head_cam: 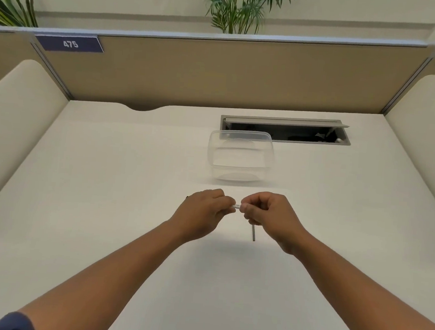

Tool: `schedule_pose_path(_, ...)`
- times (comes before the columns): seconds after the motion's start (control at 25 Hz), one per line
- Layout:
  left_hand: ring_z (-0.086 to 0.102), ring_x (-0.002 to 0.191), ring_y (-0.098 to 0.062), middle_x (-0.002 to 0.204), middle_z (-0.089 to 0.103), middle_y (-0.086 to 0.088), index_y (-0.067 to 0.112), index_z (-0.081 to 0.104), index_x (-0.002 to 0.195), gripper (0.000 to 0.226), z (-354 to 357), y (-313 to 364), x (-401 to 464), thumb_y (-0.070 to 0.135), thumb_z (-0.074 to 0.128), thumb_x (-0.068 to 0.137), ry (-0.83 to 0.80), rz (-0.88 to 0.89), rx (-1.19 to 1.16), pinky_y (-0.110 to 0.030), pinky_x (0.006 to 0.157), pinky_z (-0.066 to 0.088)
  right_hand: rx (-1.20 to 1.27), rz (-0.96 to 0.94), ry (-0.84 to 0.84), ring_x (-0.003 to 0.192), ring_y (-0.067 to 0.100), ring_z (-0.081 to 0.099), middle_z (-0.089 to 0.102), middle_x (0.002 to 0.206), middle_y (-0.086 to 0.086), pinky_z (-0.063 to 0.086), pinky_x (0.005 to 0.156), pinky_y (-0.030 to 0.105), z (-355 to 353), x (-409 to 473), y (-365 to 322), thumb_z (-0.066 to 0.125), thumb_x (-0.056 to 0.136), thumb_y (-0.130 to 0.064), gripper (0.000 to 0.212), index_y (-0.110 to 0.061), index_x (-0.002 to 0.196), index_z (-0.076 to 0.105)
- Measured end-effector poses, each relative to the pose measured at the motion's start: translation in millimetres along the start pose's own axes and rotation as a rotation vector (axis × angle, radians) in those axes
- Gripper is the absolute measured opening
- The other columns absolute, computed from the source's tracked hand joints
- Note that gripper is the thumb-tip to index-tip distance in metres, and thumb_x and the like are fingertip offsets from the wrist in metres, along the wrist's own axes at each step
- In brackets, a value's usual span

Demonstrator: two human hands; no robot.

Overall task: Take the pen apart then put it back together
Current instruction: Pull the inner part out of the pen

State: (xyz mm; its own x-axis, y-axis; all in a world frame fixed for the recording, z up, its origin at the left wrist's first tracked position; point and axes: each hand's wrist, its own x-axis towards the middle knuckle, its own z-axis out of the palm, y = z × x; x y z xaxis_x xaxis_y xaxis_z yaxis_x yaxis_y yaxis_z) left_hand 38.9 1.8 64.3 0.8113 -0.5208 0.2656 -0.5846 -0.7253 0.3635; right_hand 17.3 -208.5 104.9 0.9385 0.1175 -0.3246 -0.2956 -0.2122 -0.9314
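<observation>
Both bare forearms reach forward and converge. The left hand point(202, 210) and right hand point(270, 213) meet fingertip to fingertip, fingers curled, pinching a small white pen part point(237, 207) between them.

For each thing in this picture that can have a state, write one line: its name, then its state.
Pen: gripped between both hands, only a short white stretch showing.
Left hand: fingers curled round the pen.
Right hand: fingers curled round the pen.
Thin dark rod: sticks out below the right hand.
Clear plastic container: on the desk, nothing visible inside.
Cable hatch: lid open.
</observation>
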Motion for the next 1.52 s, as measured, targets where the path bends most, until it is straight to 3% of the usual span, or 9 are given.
schedule_pose_path(0.2, 0.052, 0.062, -0.023, 0.075, 0.062, 0.002, 0.017, 0.069, 0.097, 0.025, -21.5, 2.6, 13.1, 0.032, 0.049, 0.100, 0.117, 0.103, 0.079, -0.030, 0.051, 0.039, 0.135, 0.134, -0.138, 0.069, 0.017, 0.061, 0.073, 0.088, 0.012, 0.051, 0.064, 0.028, -14.3, -4.4, -25.0, 0.060, 0.098, -0.026, 0.027, -0.001, 0.098, 0.070)
schedule_pose_path(0.32, 0.051, 0.062, -0.023, 0.078, 0.063, 0.003, 0.018, 0.070, 0.104, 0.022, -27.3, 2.7, 17.2, 0.030, 0.052, 0.100, 0.150, 0.131, 0.120, -0.036, 0.052, 0.043, 0.134, 0.241, -0.262, 0.062, 0.017, 0.055, 0.069, 0.082, 0.010, 0.044, 0.055, 0.027, -21.2, -4.8, -32.5, 0.053, 0.101, -0.035, 0.036, -0.005, 0.091, 0.071)
schedule_pose_path(0.44, 0.049, 0.065, -0.021, 0.080, 0.060, 0.005, 0.024, 0.068, 0.118, 0.025, -31.5, 4.2, 17.7, 0.033, 0.053, 0.100, 0.155, 0.164, 0.176, -0.030, 0.058, 0.035, 0.200, 0.341, -0.370, 0.055, 0.015, 0.050, 0.064, 0.076, 0.010, 0.034, 0.046, 0.023, -22.3, -8.0, -36.9, 0.047, 0.101, -0.035, 0.039, -0.009, 0.083, 0.068)
schedule_pose_path(0.6, 0.051, 0.070, -0.022, 0.081, 0.057, 0.005, 0.025, 0.068, 0.106, 0.023, -39.0, 6.2, 18.8, 0.039, 0.050, 0.101, 0.146, 0.209, 0.213, -0.033, 0.064, 0.037, 0.324, 0.411, -0.509, 0.047, 0.013, 0.041, 0.056, 0.069, 0.009, 0.022, 0.041, 0.021, -18.9, -12.8, -36.0, 0.045, 0.097, -0.035, 0.038, -0.010, 0.075, 0.062)
schedule_pose_path(0.8, 0.052, 0.078, -0.023, 0.089, 0.062, 0.002, 0.017, 0.066, 0.098, 0.019, -46.3, 4.8, 22.1, 0.029, 0.052, 0.102, 0.138, 0.311, 0.173, -0.031, 0.069, 0.039, 0.536, 0.452, -0.616, 0.046, 0.012, 0.032, 0.046, 0.063, 0.007, 0.018, 0.039, 0.018, -11.9, -18.9, -32.6, 0.045, 0.094, -0.033, 0.034, -0.010, 0.071, 0.054)
schedule_pose_path(0.96, 0.049, 0.074, -0.024, 0.086, 0.062, 0.000, 0.016, 0.063, 0.103, 0.012, -46.5, 4.0, 23.3, 0.023, 0.054, 0.101, 0.146, 0.340, 0.170, -0.035, 0.065, 0.042, 0.611, 0.452, -0.590, 0.043, 0.012, 0.032, 0.042, 0.060, 0.005, 0.017, 0.039, 0.017, -6.8, -21.1, -31.4, 0.046, 0.092, -0.033, 0.034, -0.011, 0.067, 0.051)
schedule_pose_path(1.12, 0.047, 0.075, -0.021, 0.085, 0.059, 0.002, 0.024, 0.058, 0.119, 0.021, -45.1, 5.4, 21.4, 0.031, 0.045, 0.104, 0.167, 0.341, 0.207, -0.032, 0.068, 0.037, 0.653, 0.447, -0.517, 0.042, 0.010, 0.029, 0.036, 0.059, 0.000, 0.014, 0.041, 0.020, -3.6, -24.7, -33.0, 0.046, 0.093, -0.030, 0.032, -0.015, 0.065, 0.047)
schedule_pose_path(1.36, 0.046, 0.071, -0.023, 0.079, 0.055, 0.002, 0.027, 0.054, 0.105, 0.006, -45.7, 10.9, 21.0, 0.032, 0.051, 0.102, 0.195, 0.317, 0.204, -0.036, 0.065, 0.039, 0.706, 0.427, -0.450, 0.045, 0.011, 0.026, 0.034, 0.061, -0.001, 0.013, 0.044, 0.022, 3.1, -30.7, -33.5, 0.045, 0.093, -0.028, 0.031, -0.016, 0.065, 0.048)
schedule_pose_path(1.52, 0.046, 0.070, -0.021, 0.076, 0.056, 0.004, 0.025, 0.059, 0.100, 0.009, -47.2, 12.9, 22.5, 0.030, 0.051, 0.101, 0.173, 0.297, 0.160, -0.033, 0.065, 0.035, 0.479, 0.264, -0.316, 0.051, 0.015, 0.015, 0.025, 0.061, 0.000, 0.011, 0.049, 0.028, 7.1, -33.9, -33.0, 0.041, 0.099, -0.026, 0.038, -0.018, 0.061, 0.037)
